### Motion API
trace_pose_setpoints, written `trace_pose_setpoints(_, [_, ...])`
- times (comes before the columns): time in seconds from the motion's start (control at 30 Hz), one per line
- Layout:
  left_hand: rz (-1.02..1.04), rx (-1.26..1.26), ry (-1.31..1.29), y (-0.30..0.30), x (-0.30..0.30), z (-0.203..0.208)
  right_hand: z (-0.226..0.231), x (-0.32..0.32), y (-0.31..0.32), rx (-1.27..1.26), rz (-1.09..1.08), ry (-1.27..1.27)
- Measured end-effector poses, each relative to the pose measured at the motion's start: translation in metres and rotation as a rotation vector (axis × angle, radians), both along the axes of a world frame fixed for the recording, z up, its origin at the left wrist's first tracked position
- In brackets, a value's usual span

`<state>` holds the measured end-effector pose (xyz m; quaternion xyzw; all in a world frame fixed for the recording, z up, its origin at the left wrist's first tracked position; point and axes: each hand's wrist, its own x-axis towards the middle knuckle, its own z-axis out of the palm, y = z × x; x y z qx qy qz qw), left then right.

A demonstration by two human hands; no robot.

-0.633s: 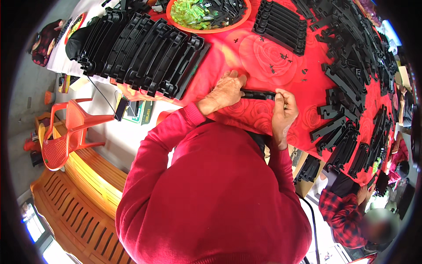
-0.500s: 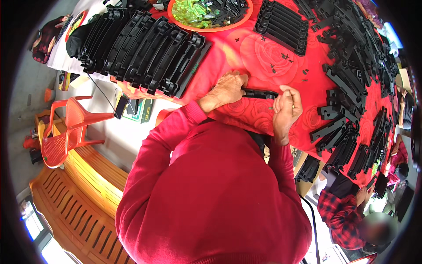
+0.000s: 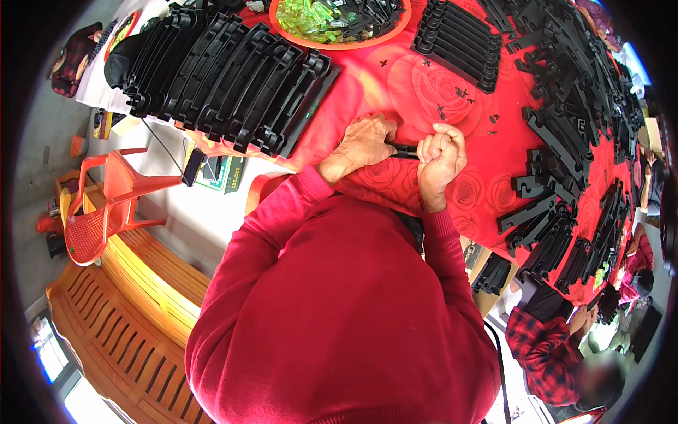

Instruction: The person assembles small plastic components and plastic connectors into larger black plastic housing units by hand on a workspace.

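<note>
My left hand (image 3: 366, 143) is closed on the left end of a long black plastic part (image 3: 405, 151) at the table's near edge. Against that part's right portion sits my right hand (image 3: 442, 157), its fingers curled tightly and hiding the far end. Whatever those fingers pinch, if anything, is out of sight. Beyond my hands, several tiny black cross-shaped pieces (image 3: 461, 92) lie scattered on the red flowered tablecloth (image 3: 395, 78).
Rows of black plastic parts (image 3: 233, 85) stand at the left. An orange-rimmed basin (image 3: 339, 45) holds yellow-green and black pieces. One neat black stack (image 3: 458, 44) lies at the back, and loose heaps (image 3: 558, 141) cover the right. A co-worker in a checked sleeve (image 3: 540, 353) sits lower right.
My right hand has moved left along the black plastic part and now covers more of it. My left hand keeps its hold in nearly the same place.
</note>
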<state>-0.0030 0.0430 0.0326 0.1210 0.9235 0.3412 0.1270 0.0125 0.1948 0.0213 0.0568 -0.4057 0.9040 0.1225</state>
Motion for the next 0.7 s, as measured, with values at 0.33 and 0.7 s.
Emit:
trace_pose_setpoints(0.33, [0.034,-0.08,0.042,0.008,0.002,0.004,-0.002,-0.001,0.002,-0.055,0.001,0.017])
trace_pose_setpoints(0.7, [0.033,-0.085,0.064,0.01,0.001,0.0,-0.003,0.002,0.003,-0.044,-0.019,-0.007])
